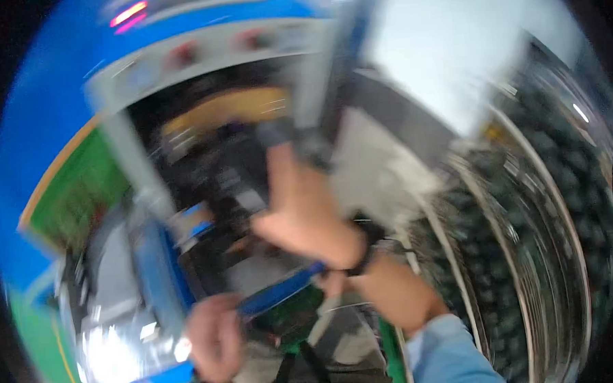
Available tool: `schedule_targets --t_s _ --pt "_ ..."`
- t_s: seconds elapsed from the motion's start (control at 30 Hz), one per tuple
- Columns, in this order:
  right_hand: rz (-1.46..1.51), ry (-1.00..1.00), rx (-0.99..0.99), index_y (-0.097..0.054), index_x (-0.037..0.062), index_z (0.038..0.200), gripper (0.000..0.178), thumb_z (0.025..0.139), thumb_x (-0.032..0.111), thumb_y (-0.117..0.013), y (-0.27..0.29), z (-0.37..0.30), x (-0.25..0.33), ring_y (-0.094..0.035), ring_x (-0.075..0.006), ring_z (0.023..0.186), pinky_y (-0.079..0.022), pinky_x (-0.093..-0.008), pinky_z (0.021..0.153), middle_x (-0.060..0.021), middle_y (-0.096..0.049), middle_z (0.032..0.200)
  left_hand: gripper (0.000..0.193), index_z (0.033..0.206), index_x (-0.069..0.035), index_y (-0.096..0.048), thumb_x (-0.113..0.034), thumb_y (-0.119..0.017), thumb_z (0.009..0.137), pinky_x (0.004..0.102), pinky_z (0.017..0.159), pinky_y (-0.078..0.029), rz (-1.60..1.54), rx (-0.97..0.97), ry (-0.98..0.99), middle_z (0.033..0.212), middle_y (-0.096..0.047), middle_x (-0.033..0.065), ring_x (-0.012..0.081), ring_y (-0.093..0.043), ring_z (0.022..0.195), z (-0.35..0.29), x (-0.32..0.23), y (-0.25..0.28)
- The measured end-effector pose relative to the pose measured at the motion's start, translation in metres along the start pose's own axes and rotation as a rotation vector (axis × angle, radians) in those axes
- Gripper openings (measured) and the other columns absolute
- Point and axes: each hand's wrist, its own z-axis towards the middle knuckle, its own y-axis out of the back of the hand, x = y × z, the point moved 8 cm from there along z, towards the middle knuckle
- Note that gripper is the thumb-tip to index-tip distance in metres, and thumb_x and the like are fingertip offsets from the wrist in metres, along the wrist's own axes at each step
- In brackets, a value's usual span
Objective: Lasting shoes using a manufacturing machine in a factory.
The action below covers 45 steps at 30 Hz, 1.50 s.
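Observation:
Motion smears the whole head view. My right hand, with a black band at the wrist, reaches into a dark machine opening framed in pale grey. Its thumb stands out to the left, and its fingertips blur against a dark grey part; whether they grip it, I cannot tell. Low in front of my body is my left hand, near the left end of a blue edge along the front of the opening. Blur hides its fingers and anything in them. A small blue-and-white piece sits inside the opening, left of my right hand.
Racks crowded with many small dark parts stand on the right. A white panel rises at the upper right. Red round controls line the grey frame above the opening. Left are a shiny wrapped bundle and a green panel.

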Motion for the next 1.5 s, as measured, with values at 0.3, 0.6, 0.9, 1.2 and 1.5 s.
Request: schedule_targets --t_s 0.3,0.6,0.9,1.2,1.5 --pt "-0.126 -0.011 -0.26 -0.058 -0.0104 0.119 0.067 0.065 0.025 -0.078 0.013 -0.019 0.002 -0.056 -0.0321 0.094 -0.043 -0.0432 0.079 -0.0179 -0.06 0.101 0.032 0.12 -0.001 -0.067 -0.027 -0.058 0.104 0.0446 0.1 -0.047 0.426 -0.039 -0.558 0.121 -0.066 0.0214 0.0411 -0.062 0.113 0.211 -0.109 -0.078" --pt "-0.28 -0.115 -0.165 -0.062 -0.0032 0.11 0.045 0.075 0.024 -0.07 0.0 -0.027 0.013 -0.054 -0.0278 0.095 -0.04 -0.0421 0.083 -0.0137 -0.06 0.099 0.03 0.098 -0.004 -0.065 -0.033 -0.062 0.094 0.0507 0.079 -0.051 0.781 0.038 -0.348 0.098 -0.066 0.0204 0.0436 -0.064 0.092 0.245 -0.07 -0.105" --pt "-0.412 -0.154 -0.247 -0.063 -0.006 0.119 0.039 0.095 0.021 -0.049 -0.006 -0.038 0.024 -0.054 -0.0315 0.103 -0.037 -0.0479 0.097 -0.0153 -0.063 0.106 0.021 0.093 0.003 -0.064 -0.018 -0.066 0.093 0.0386 0.083 -0.049 0.384 0.018 -0.315 0.09 -0.063 0.0164 0.031 -0.059 0.083 0.243 -0.036 -0.082" --pt "-0.448 -0.029 -0.284 -0.056 -0.0084 0.133 0.051 0.099 0.027 -0.042 -0.026 -0.048 0.029 -0.052 -0.0392 0.123 -0.03 -0.0555 0.114 -0.0239 -0.061 0.126 0.017 0.099 0.003 -0.059 -0.015 -0.059 0.099 0.0387 0.088 -0.048 0.385 -0.085 -0.344 0.094 -0.06 0.0151 0.0301 -0.058 0.089 0.198 -0.038 -0.054" --pt "-0.334 -0.034 -0.393 -0.06 -0.0106 0.129 0.052 0.096 0.026 -0.047 -0.015 -0.054 0.031 -0.053 -0.0424 0.126 -0.034 -0.0557 0.115 -0.0279 -0.061 0.128 0.014 0.105 -0.001 -0.057 -0.014 -0.055 0.104 0.0384 0.088 -0.047 0.282 -0.092 -0.255 0.101 -0.06 0.0115 0.0252 -0.056 0.093 0.197 -0.011 -0.055"
